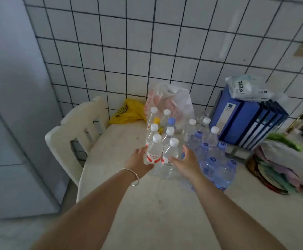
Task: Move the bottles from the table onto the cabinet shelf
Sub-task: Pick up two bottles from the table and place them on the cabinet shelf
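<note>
Two bare forearms reach up from six o'clock across the pale table (147, 210), the left one wearing a thin bangle (131, 177) at the wrist. The left hand (138, 164) lies against the left side of the nearest white-capped bottle (154, 150), fingers fairly straight; whether they wrap behind it is hard to tell in the blur. The right hand (185, 162) has its fingers spread and loose beside a second white-capped bottle (170, 152), gripping nothing. Both bottles stand upright on the table at the front of a cluster of clear bottles (162, 121). At three o'clock of the right hand stands a group of blue-capped bottles (213, 159). Behind the cluster, at twelve o'clock, a clear plastic bag (170, 98) leans on the tiled wall (147, 42), with a yellow bag (127, 112) at eleven. Blue binders (246, 121) stand at two o'clock, and a white chair (80, 130) at nine.
</note>
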